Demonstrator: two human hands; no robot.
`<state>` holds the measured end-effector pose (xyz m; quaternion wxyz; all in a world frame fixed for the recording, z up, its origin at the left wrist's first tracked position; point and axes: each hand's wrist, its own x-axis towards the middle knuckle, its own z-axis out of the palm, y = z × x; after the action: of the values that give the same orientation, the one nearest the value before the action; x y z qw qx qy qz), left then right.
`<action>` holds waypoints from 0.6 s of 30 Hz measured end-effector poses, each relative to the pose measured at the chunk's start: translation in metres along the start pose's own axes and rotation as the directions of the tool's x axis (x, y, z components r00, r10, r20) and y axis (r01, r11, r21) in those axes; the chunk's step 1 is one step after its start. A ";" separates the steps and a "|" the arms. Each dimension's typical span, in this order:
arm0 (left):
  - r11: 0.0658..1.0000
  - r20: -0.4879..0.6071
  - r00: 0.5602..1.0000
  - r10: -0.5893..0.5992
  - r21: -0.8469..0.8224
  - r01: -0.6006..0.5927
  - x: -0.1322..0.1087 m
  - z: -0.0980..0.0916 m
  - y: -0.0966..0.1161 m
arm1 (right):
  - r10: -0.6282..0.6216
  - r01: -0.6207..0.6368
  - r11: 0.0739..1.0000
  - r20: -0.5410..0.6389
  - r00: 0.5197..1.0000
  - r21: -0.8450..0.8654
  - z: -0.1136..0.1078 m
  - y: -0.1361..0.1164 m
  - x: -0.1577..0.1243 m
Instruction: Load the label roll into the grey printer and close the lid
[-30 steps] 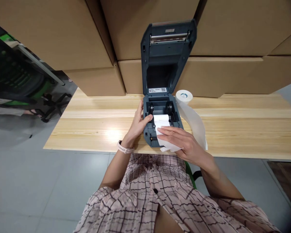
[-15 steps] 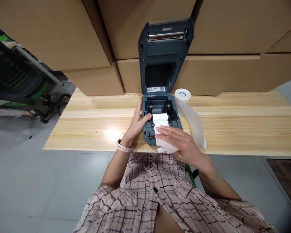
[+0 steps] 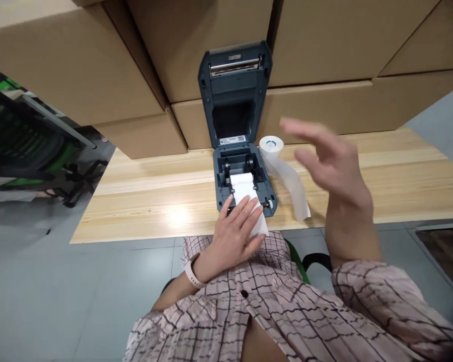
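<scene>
A dark grey label printer [image 3: 219, 186] stands on the table with its lid [image 3: 234, 90] raised. Inside it sits a small white paper roll [image 3: 241, 178], and its strip [image 3: 262, 227] runs out over the front edge. Flat on that strip lies my left hand [image 3: 236, 231], fingers spread, pressing it at the printer's front. My right hand [image 3: 330, 161] is in the air to the right of the printer, blurred, thumb and fingers apart, holding nothing. Beside the printer a second white roll [image 3: 272, 144] stands with its loose tail [image 3: 296, 193] curling forward on the table.
Large cardboard boxes [image 3: 324, 108] are stacked along the back of the wooden table [image 3: 143, 201], close behind the raised lid. An office chair [image 3: 22, 136] is on the floor at the left. The table's front edge runs close to my lap.
My right hand has left the paper strip and risen to the right. My left hand has moved from the printer's left side onto the strip. The view has shifted slightly.
</scene>
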<state>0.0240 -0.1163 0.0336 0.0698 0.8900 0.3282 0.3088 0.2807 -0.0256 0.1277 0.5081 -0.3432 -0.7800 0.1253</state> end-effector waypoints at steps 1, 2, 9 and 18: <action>1.000 -0.006 1.000 0.008 0.008 -0.007 -0.006 0.002 0.005 | -0.017 0.013 0.999 -0.117 0.993 -0.035 0.001 0.010 0.021; 1.000 -0.010 1.000 0.007 0.006 -0.007 -0.012 0.003 0.008 | 0.007 -0.013 0.999 -0.161 0.987 -0.036 0.005 0.021 0.044; 0.999 -0.046 0.999 0.011 -0.032 -0.013 -0.024 -0.005 0.012 | 0.336 -0.320 0.930 -0.068 0.939 0.180 0.048 0.071 0.169; 0.961 -0.264 0.964 0.028 -0.259 -0.099 -0.030 -0.016 0.015 | 0.052 -0.050 0.979 -0.005 0.999 0.197 0.037 0.005 0.044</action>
<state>0.0054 -0.1481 0.0363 0.1372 0.8345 0.2604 0.4657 0.2390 0.0133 0.1391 0.5400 -0.3117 -0.7522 0.2129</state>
